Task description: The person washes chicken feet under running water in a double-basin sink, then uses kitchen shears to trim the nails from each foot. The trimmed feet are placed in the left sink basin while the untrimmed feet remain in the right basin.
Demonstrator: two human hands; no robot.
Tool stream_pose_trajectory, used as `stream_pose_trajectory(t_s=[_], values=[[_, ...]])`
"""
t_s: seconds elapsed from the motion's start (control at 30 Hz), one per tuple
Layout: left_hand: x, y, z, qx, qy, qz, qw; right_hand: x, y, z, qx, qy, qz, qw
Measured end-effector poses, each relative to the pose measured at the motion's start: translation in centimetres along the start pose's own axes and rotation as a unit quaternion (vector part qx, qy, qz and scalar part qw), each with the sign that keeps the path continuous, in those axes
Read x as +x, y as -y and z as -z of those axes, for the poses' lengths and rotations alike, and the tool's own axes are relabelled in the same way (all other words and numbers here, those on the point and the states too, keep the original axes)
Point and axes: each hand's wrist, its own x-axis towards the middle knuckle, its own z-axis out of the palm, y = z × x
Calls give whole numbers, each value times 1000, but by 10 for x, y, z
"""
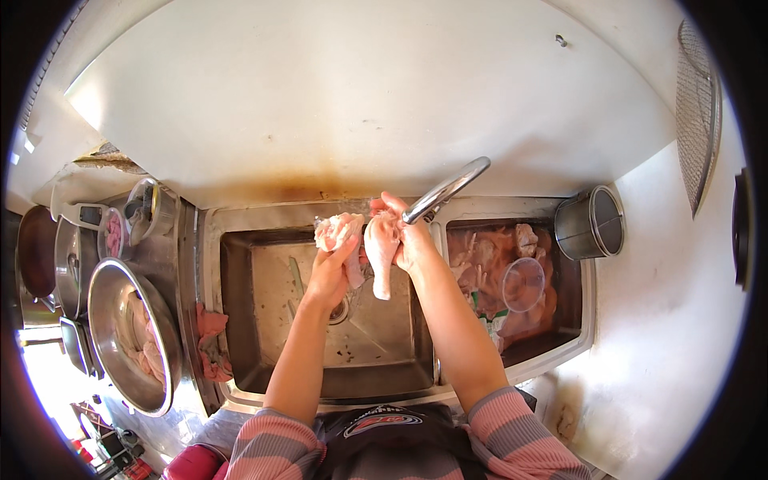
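Note:
My left hand [331,277] grips a raw chicken leg [339,233], its thick end up and the thin end hanging down past my fingers. A second raw chicken leg, a drumstick [382,258], is in my right hand [409,240], with its knuckle end pointing down toward me. Both pieces are held side by side over the left basin [276,336] of a steel double sink. The curved chrome faucet [447,189] reaches over my right hand and hides part of it. Raw chicken pieces [480,252] lie in reddish water in the right basin, with a clear plastic tub [523,285] among them.
A large steel bowl [99,312] with raw chicken stands left of the sink, near plastic containers [150,210]. A pink cloth [211,342] drapes over the sink's left rim. At the right corner rests a metal cylinder [579,225]. A green-handled utensil [296,276] lies in the left basin.

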Motion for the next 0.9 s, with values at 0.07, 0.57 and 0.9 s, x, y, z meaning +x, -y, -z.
stream_pose_trajectory(t_s=[0.07, 0.57, 0.9], values=[[6, 7, -12, -16, -4, 25, 1000, 1, 4, 7, 30, 14, 17, 999], [13, 26, -49, 96, 68, -95, 989, -28, 34, 51, 23, 16, 175, 984], [-10, -5, -21, 78, -5, 53, 995, -3, -12, -8, -35, 28, 164, 985]])
